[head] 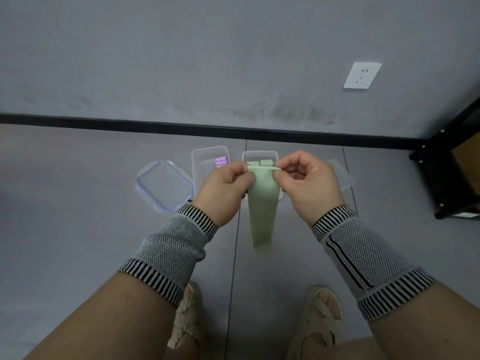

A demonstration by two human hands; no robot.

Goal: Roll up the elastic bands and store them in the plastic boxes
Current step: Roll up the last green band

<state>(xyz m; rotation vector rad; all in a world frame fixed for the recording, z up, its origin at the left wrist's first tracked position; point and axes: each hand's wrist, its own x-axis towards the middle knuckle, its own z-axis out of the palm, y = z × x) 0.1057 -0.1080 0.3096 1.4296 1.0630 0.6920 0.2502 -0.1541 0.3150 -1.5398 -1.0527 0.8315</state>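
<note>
While pinched at its top edge by left hand and right hand, pale green flat elastic band hangs straight down above the floor, in front of clear plastic box with green rolls; first turn barely begun; best kept tight, edges square, fingers walking evenly; slack tail likely to skew; clear plastic box with purple rolls just left.
</note>
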